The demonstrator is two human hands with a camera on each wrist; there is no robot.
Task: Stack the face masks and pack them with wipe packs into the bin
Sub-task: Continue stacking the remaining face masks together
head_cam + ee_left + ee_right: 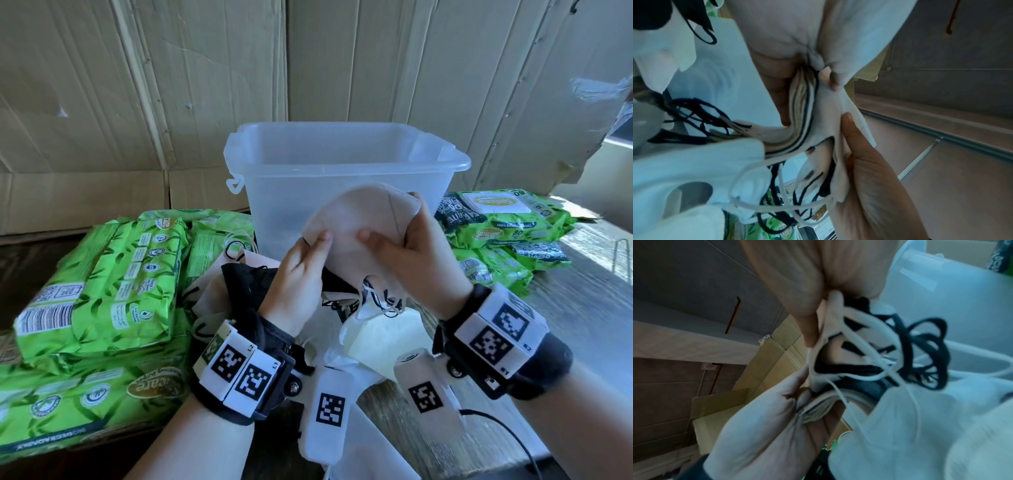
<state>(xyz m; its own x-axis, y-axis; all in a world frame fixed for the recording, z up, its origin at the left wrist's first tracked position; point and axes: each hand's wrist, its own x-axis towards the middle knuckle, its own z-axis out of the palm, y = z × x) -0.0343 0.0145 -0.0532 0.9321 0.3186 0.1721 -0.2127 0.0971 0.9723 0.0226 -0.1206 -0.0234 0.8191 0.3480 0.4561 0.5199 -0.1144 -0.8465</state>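
Both hands hold a stack of face masks (359,226) in front of the clear plastic bin (346,164), a beige mask on top. My left hand (301,274) grips its left edge with the thumb on top. My right hand (407,253) grips the right side. The left wrist view shows the layered mask stack (801,116) edge-on, beige, white and black, pinched between thumb and fingers. In the right wrist view the mask stack (822,407) sits in the palm, white and black ear loops (920,344) dangling. More loose masks (380,339), white and black, lie on the table below.
Green wipe packs (102,274) are piled at the left, and more wipe packs (503,219) sit at the right of the bin. Cardboard sheets (171,85) stand behind. A black cable (510,438) runs over the wooden table at the lower right.
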